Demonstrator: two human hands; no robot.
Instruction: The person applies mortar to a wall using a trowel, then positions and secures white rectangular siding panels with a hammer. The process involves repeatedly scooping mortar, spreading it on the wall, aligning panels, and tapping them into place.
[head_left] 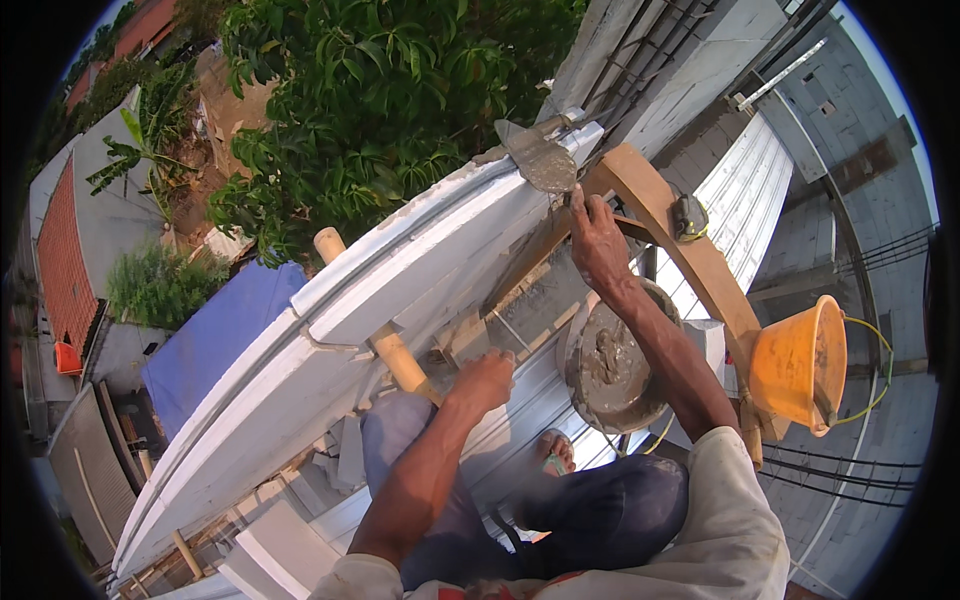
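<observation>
My right hand [597, 238] is closed around the handle of a trowel [543, 163], whose blade carries wet grey mortar. The blade is over the far end of a white block wall [420, 262], along whose top runs a grey groove. Below my right forearm stands a round bucket [573, 350] holding grey mortar. Just above my bent left knee, my left hand [483, 382] is curled into a loose fist, with nothing visible in it. Near it a bamboo pole [400, 362] passes through the wall.
An orange bucket [798, 365] hangs beside a brown wooden beam [690, 265] on the right. Steel bars [655, 45] rise at the wall's far end. Beyond the wall, the ground with trees [370, 120] and roofs lies far below. White blocks [285, 545] sit at lower left.
</observation>
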